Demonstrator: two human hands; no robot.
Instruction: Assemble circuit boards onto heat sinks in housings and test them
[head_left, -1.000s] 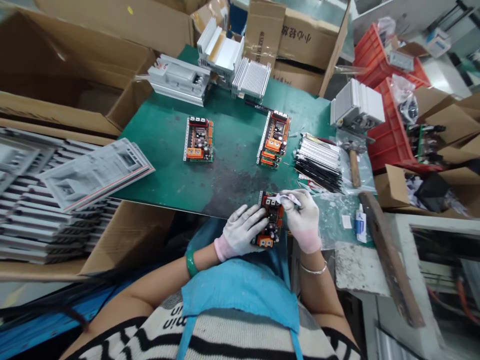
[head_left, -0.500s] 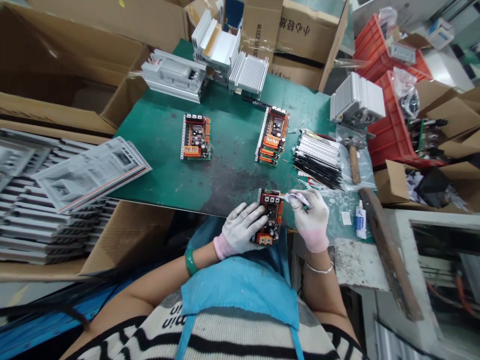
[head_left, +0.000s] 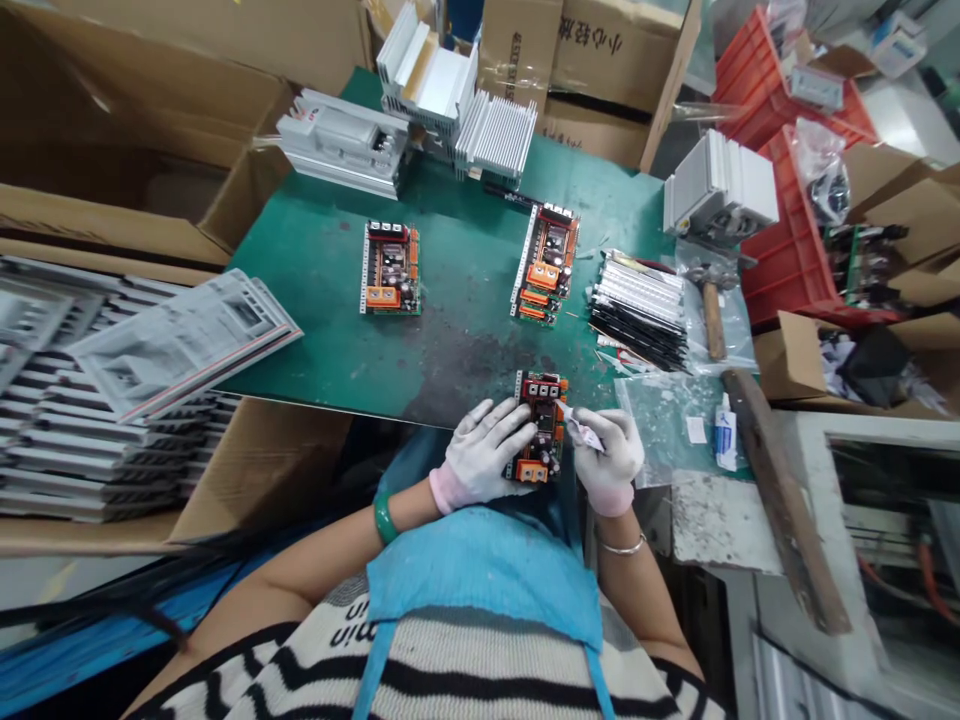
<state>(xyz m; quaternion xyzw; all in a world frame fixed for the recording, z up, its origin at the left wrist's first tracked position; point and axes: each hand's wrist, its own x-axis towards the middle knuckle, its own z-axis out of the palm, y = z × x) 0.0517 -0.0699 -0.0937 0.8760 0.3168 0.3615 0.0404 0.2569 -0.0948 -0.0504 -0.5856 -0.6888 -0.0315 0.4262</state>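
Observation:
A circuit board (head_left: pixel 545 430) with orange terminal blocks lies at the front edge of the green table. My left hand (head_left: pixel 486 452), in a white glove, grips its left side, with the fingers over its edge. Between the gloved fingers of my right hand (head_left: pixel 613 455) is a small white squeeze tube (head_left: pixel 585 430). Its nozzle points at the board's right side, near the upper orange connectors; whether it touches cannot be made out. Farther back stand another circuit board (head_left: pixel 391 270) on the left and a stack of boards (head_left: pixel 547 265) on the right.
Metal heatsinks (head_left: pixel 427 80) line the table's back. Right of the boards lie a bundle of black and white strips (head_left: pixel 637 310), a hammer (head_left: pixel 711 315), another tube (head_left: pixel 724 435) and a wooden bar (head_left: pixel 787 500). Grey panels (head_left: pixel 187 345) are piled on the left.
My right hand has moved down and slightly left with the squeeze tube, its nozzle going from the board's top to its right side. My left hand stays on the board.

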